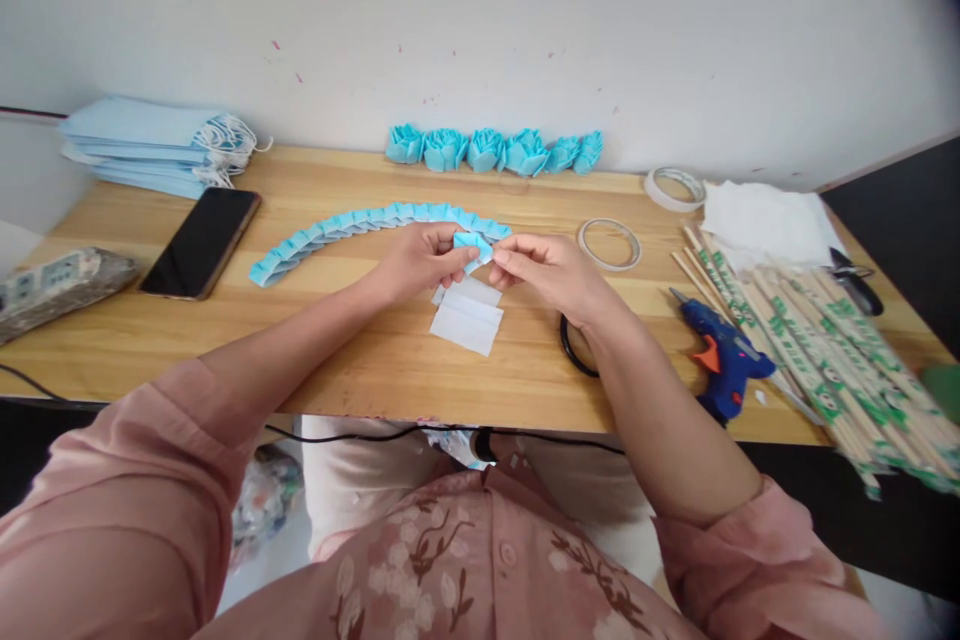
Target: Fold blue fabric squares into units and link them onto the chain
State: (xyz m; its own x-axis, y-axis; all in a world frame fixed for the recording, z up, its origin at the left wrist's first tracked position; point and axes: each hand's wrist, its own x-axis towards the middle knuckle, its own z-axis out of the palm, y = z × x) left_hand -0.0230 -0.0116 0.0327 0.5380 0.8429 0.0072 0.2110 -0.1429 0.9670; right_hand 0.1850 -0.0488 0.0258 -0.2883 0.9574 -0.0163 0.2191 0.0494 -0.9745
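Between my two hands is a small folded blue piece [470,242] of thin sheet material. My left hand [429,258] pinches its left side between thumb and fingers. The fingertips of my right hand [541,268] are closed on its right edge. Just below lie flat white rectangular sheets [468,318], partly overlapping. Behind my hands, a curved row of folded blue pieces [352,226] stretches leftward over the table, its right end close to my fingers. Blue flowers [487,151] stand in a line against the wall.
A phone [201,242] and stacked face masks [150,145] sit at left. On the right are tape rolls [609,244], a blue glue gun [721,352], wrapped chopsticks [832,350] and white tissue [769,220]. A black ring [575,348] lies beside my right forearm. A cable [360,437] runs along the front edge.
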